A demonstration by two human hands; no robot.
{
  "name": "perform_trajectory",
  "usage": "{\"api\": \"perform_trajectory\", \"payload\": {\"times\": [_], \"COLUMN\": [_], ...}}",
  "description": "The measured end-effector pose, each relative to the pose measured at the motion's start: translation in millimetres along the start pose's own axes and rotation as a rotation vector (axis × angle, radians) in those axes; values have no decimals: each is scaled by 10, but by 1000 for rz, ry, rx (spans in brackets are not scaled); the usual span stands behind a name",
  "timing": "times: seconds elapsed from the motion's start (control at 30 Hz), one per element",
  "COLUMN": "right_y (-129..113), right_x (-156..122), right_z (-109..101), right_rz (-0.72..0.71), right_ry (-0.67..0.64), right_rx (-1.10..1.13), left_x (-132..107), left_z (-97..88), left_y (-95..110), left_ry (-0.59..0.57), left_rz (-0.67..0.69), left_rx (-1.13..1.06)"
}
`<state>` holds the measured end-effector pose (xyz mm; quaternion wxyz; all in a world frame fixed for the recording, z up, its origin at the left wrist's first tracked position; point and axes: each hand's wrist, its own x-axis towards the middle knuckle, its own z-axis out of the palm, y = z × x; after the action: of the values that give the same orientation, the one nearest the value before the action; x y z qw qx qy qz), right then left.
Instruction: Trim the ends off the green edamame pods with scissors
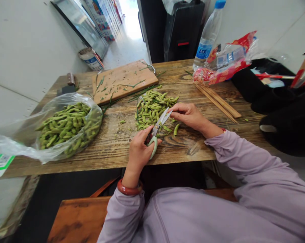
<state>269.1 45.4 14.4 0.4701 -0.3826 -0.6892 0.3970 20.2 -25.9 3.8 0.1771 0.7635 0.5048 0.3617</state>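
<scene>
My left hand point(139, 148) is closed around the pale green handles of a pair of scissors point(156, 130), whose blades stand apart and point up and to the right. At the blade tips, the thumb and fingers of my right hand point(189, 116) are pinched together; what lies between them is too small and covered to make out. Under and behind the blades spreads a pile of green edamame pods point(152, 106), with a few loose pods close to my right hand. To the left, more edamame pods point(66, 125) fill an open clear plastic bag point(23, 143).
A wooden cutting board point(124, 79) with green scraps lies at the back, a knife point(68, 84) left of it. Wooden sticks point(218, 101), a red plastic package point(225, 64), a water bottle point(208, 37) and black containers point(276, 101) are on the right of the table point(111, 152).
</scene>
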Motion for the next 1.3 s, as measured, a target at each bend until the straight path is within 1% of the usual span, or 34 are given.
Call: {"api": "perform_trajectory", "payload": {"times": [0.23, 0.43, 0.73, 0.9, 1.07, 1.3], "right_y": [16, 24, -10, -13, -18, -26], "right_x": [-5, -10, -8, -5, -10, -12], "right_z": [7, -1, 0, 0, 22, 64], "right_rz": [-42, -67, -35, -23, -21, -33], "right_ry": [-24, -38, -29, -26, -15, -35], "right_rx": [-14, -43, -86, -96, -59, -27], "left_x": [-7, -3, -6, -8, 4, 26], "left_z": [-5, -7, -7, -4, 5, 9], "left_y": [-2, 24, 41, 37, 17, 7], "left_ry": [-27, -35, -61, -59, -45, -43], "left_rz": [21, 64, 54, 37, 14, 57], "left_rx": [21, 57, 145, 141, 70, 40]}}
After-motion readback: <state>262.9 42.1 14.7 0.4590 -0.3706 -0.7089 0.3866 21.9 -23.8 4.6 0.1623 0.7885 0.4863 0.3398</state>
